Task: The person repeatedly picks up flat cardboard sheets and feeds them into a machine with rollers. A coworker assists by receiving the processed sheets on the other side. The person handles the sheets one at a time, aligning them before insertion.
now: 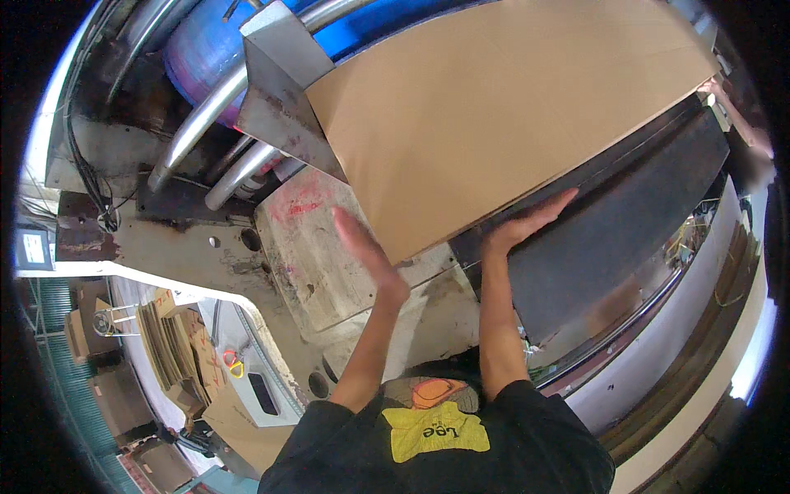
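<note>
One big cardboard (510,115) is filling the upper middle of the head view, lying flat across a machine, its near corner sticking out over a pale plate (300,235) with red stains. I'm guessing it's light for its size, fairly stiff but sagging if held at one end, dry and not very slippery. Corners are probably the crushable bits, so I'd be going for the edges with flat palms, no corner pinching.

Left grip (369,257) is staying-flat style: open, fingers straight, lining up with the short edge. Right grip (527,226) is also open, pointing along the long near edge. Neither is wrapping anything; can't tell if the palms are touching. Another person's hand (714,87) is showing at the far right corner.

Below the long edge a dark plate (609,235) is running. Shiny bars (197,128) and a blue drum (183,70) are sitting upper left. Lower left, a grey table (237,333) is carrying scissors (234,364) and a phone (263,393).
</note>
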`<state>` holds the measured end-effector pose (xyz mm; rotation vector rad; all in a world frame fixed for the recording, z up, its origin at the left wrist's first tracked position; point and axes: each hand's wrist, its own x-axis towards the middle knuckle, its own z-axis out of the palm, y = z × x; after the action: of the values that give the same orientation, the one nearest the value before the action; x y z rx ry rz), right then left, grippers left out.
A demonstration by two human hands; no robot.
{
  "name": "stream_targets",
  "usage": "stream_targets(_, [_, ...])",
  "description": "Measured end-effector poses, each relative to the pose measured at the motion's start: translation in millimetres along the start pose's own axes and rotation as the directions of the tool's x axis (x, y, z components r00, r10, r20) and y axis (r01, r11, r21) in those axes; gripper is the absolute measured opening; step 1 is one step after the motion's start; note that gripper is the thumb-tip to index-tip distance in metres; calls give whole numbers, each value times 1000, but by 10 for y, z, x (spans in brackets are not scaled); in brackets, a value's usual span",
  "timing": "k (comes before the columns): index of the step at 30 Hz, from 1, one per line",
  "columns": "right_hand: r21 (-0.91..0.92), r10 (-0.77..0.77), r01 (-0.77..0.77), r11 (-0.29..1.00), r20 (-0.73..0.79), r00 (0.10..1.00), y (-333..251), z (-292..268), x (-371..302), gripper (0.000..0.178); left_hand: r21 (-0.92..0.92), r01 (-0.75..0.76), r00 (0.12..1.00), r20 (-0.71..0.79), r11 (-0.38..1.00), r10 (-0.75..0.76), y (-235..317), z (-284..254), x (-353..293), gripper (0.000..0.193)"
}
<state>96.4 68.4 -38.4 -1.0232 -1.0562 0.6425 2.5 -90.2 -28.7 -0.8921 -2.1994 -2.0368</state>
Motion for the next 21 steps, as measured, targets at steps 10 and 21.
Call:
stream_targets(10, [78, 100, -108, 991, 96, 990, -46, 65, 101, 71, -6, -223, 969, 111, 975, 222, 90, 198, 161, 84])
stream_targets(21, [-133, 145, -134, 982, 76, 986, -389, 111, -85, 65, -41, -229, 962, 146, 973, 232, 234, 116, 146, 69])
